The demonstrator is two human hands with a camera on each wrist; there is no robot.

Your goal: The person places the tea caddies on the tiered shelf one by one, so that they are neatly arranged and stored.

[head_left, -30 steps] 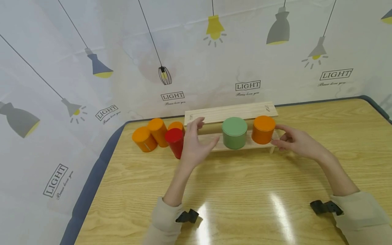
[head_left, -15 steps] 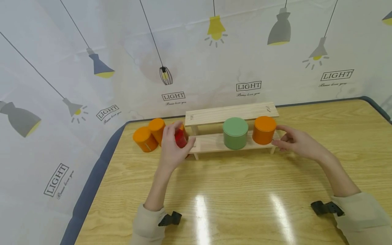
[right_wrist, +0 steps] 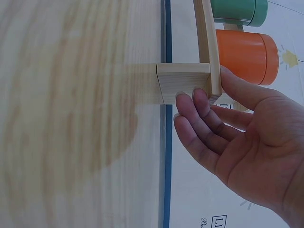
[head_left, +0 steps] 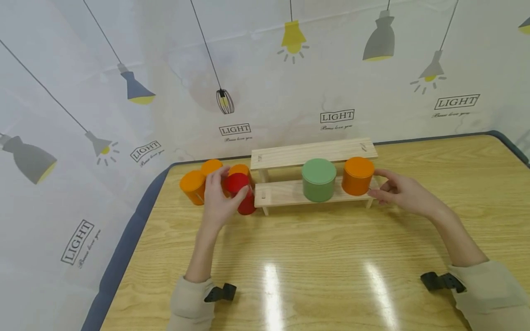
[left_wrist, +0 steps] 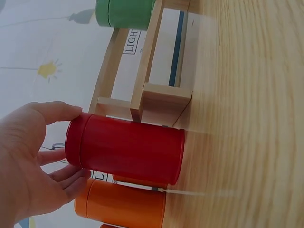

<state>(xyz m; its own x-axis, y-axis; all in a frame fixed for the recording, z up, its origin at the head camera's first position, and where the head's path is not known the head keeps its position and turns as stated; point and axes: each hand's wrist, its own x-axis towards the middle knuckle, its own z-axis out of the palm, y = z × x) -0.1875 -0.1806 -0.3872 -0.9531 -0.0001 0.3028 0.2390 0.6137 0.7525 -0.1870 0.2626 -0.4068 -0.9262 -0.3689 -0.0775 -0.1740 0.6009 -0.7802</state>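
Note:
My left hand (head_left: 218, 198) has its thumb and fingers around the lidded top of a red canister (head_left: 247, 203), upright on the table left of a two-step wooden shelf (head_left: 281, 192). In the left wrist view the thumb presses one side of the red canister (left_wrist: 128, 147), the fingers the opposite side. My right hand (head_left: 403, 193) holds the right end of the lower step, thumb at the front corner, index finger farther back. An orange canister (head_left: 358, 177) and a wider green canister (head_left: 318, 181) stand on that step. The right wrist view shows the other fingers curled beside the shelf leg (right_wrist: 183, 78).
Several orange canisters (head_left: 192, 186) stand behind and left of the red one, partly hidden by my left hand. The upper step (head_left: 314, 153) runs along the back. Behind the wooden table (head_left: 323, 257) hangs a lamp-printed cloth (head_left: 273, 92).
My left hand has moved left from the front of the shelf's left end to the red canister and closed around its top. The right hand has stayed at the shelf end.

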